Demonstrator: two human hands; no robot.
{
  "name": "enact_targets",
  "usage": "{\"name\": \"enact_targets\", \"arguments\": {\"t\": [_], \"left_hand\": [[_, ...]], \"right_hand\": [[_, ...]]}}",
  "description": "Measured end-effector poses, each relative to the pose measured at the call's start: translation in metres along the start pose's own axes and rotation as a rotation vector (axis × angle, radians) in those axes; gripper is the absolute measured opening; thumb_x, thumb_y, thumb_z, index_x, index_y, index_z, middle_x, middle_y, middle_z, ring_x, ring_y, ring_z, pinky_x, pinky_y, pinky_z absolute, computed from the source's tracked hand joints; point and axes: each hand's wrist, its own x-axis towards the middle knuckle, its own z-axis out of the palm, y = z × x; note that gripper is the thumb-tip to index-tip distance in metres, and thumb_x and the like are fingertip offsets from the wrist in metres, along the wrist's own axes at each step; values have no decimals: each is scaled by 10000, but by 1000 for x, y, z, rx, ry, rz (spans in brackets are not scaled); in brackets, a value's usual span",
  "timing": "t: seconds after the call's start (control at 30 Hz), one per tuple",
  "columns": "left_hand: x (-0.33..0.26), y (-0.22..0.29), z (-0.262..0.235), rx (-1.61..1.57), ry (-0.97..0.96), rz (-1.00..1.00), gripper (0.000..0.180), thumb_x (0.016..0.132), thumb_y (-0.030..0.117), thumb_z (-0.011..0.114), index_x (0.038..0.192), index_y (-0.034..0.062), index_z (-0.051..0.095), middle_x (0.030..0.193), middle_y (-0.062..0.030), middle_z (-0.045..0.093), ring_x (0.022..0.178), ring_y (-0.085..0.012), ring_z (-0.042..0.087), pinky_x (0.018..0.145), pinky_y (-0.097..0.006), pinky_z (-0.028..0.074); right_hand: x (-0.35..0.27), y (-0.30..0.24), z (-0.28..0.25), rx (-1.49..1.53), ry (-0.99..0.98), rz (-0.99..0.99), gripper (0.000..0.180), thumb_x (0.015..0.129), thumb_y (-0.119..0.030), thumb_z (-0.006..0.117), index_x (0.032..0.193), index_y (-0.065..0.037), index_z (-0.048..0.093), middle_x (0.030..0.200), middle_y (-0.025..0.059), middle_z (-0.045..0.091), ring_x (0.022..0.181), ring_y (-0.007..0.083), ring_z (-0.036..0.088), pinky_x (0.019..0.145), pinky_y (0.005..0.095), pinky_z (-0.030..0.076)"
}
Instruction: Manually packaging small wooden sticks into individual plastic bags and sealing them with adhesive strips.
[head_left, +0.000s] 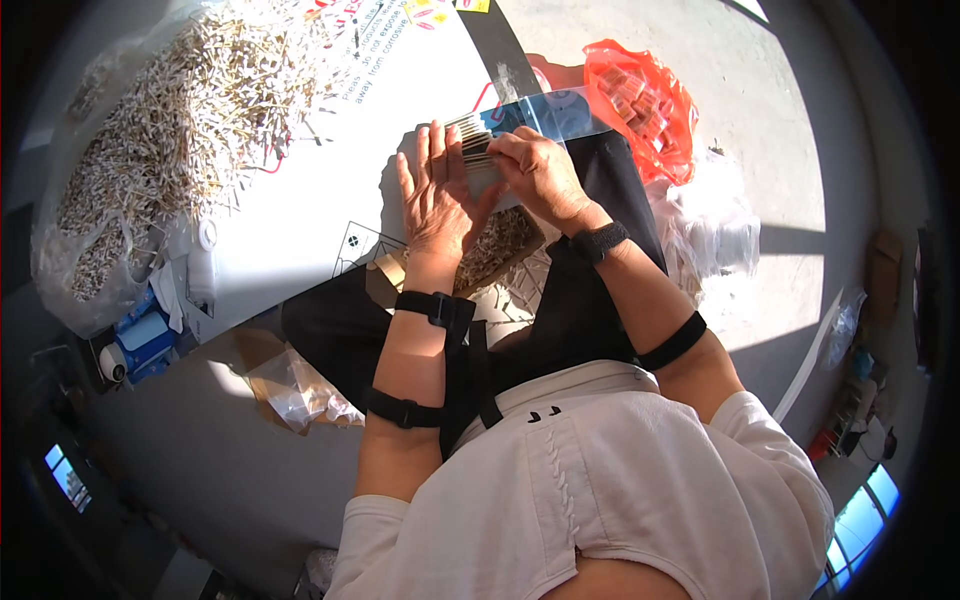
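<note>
My left hand [432, 195] is held flat and upright against a row of small pale sticks [472, 140] that lie inside a clear plastic bag [545, 108]. My right hand [540, 172] presses on the bag and the sticks from the right side. Both hands meet over my lap, above black trousers. Below the hands a small heap of the same sticks [500, 245] rests on brown cardboard between my knees. Black straps wrap both wrists and forearms.
A big pile of pale sticks [170, 120] spreads over a white printed sheet [300, 200] at the left. An orange plastic bag [645, 105] with packets lies at the right, next to white bags [715, 235]. A clear bag [300, 395] sits on the grey floor.
</note>
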Motion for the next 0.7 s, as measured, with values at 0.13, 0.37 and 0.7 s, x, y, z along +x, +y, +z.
{"name": "enact_targets", "arguments": {"t": [0.13,0.37,0.7], "left_hand": [[0,1,0,12,-21,5,911,847,618,486,1472,23,197,1553,-132,153,1451,-270,83,1147,-526,55],[1,1,0,-16,-5,-7,939,820,594,554,1479,37,186,1547,-127,169,1448,-267,102,1149,-523,58],[1,2,-1,-26,-13,-12,929,823,592,549,1477,33,195,1544,-132,176,1446,-271,108,1147,-528,61]], "right_hand": [[2,0,-1,71,52,40,191,810,-114,608,993,-96,661,848,110,612,795,332,627,697,403,515],[10,1,-3,46,35,36,227,799,-93,611,1022,-84,650,885,118,617,828,335,627,725,406,513],[10,1,-1,-1,26,40,242,807,-113,601,1046,-105,643,888,113,611,819,334,628,718,411,516]]}}
